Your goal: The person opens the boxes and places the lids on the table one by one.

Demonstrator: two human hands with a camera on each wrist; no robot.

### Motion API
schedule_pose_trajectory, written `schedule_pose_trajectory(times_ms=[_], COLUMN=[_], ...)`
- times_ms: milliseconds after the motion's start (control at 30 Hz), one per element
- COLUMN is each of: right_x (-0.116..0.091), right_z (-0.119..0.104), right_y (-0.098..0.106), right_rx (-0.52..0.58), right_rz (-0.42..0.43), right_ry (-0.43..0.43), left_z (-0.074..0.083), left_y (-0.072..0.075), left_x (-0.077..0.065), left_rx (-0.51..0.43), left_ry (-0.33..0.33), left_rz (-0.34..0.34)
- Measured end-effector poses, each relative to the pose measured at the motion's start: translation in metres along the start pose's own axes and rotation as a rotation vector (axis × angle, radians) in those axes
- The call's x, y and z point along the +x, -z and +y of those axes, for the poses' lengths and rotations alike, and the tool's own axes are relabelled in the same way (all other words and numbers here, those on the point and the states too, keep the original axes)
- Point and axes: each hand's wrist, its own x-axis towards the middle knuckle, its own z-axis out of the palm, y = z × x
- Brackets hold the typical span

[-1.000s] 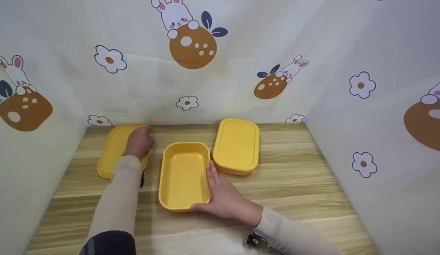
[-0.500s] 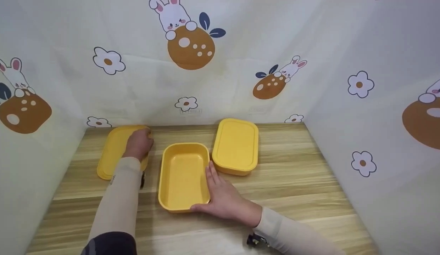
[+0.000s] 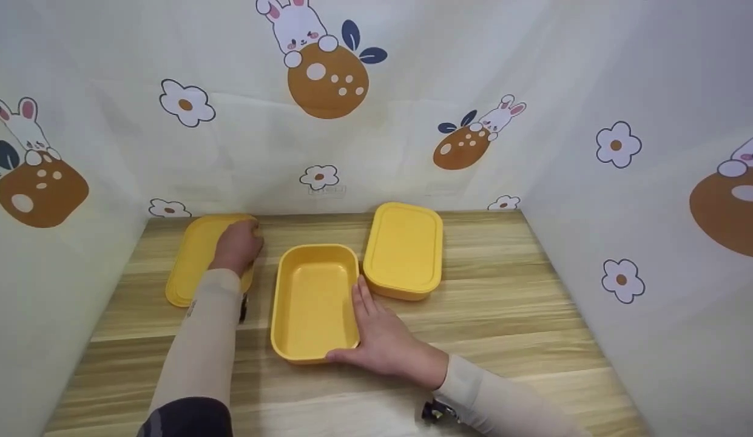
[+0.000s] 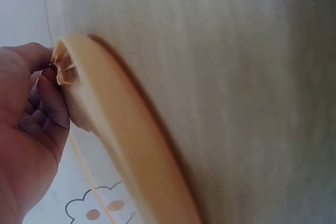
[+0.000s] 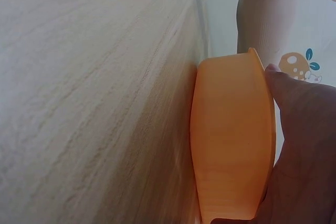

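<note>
My left hand [image 3: 238, 246] pinches the far right edge of a flat yellow lid [image 3: 197, 261] at the back left of the table. In the left wrist view, thumb and finger meet at the ribbed end of the lid [image 4: 134, 140]; my forearm hides part of it in the head view. An uncovered yellow lunch box [image 3: 315, 303] stands upright in the middle, with nothing inside. Against its right side and near right corner rests my right hand [image 3: 388, 343], fingers straight, thumb at the near rim. The right wrist view shows the lunch box's outer wall [image 5: 231, 135].
A second yellow lunch box [image 3: 404, 250], with its lid on, stands just behind and right of the uncovered one. Patterned cloth walls [image 3: 400, 139] enclose the wooden table [image 3: 503, 315] at the back and both sides.
</note>
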Motion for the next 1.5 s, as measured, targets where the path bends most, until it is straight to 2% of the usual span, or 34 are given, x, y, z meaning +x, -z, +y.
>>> schedule_pose_trajectory(times_ms=[167, 333, 500, 633, 767, 900, 1067, 1233, 1333, 1500], right_x=[0.000, 0.000, -0.002, -0.008, -0.015, -0.018, -0.017, -0.014, -0.012, -0.008], right_z=[-0.001, -0.003, -0.001, 0.003, 0.008, 0.014, 0.016, 0.012, 0.010, 0.010], right_y=[0.001, 0.003, 0.001, 0.000, 0.003, 0.004, 0.003, 0.002, 0.001, -0.002], right_rx=[0.000, 0.016, 0.033, 0.105, 0.187, 0.373, 0.672, 0.892, 1.013, 1.217], right_rz=[-0.007, -0.012, 0.012, 0.069, 0.213, 0.283, 0.228, 0.158, 0.138, 0.108], right_ry=[-0.012, -0.029, -0.026, -0.030, 0.006, 0.007, -0.082, -0.194, -0.242, -0.276], left_z=[0.005, 0.015, 0.024, 0.034, 0.046, 0.055, 0.060, 0.065, 0.068, 0.067], left_y=[0.005, 0.012, 0.016, 0.017, 0.015, 0.013, 0.008, 0.002, -0.002, -0.007], left_x=[-0.003, -0.010, -0.022, -0.031, -0.043, -0.057, -0.072, -0.081, -0.084, -0.084], left_rx=[0.004, -0.037, -0.102, -0.196, -0.275, -0.345, -0.373, -0.369, -0.404, -0.470], left_ry=[0.015, 0.054, 0.014, -0.029, -0.081, -0.083, -0.050, -0.007, 0.017, 0.015], left_rz=[-0.024, -0.057, -0.045, -0.047, -0.058, -0.083, -0.095, -0.104, -0.107, -0.100])
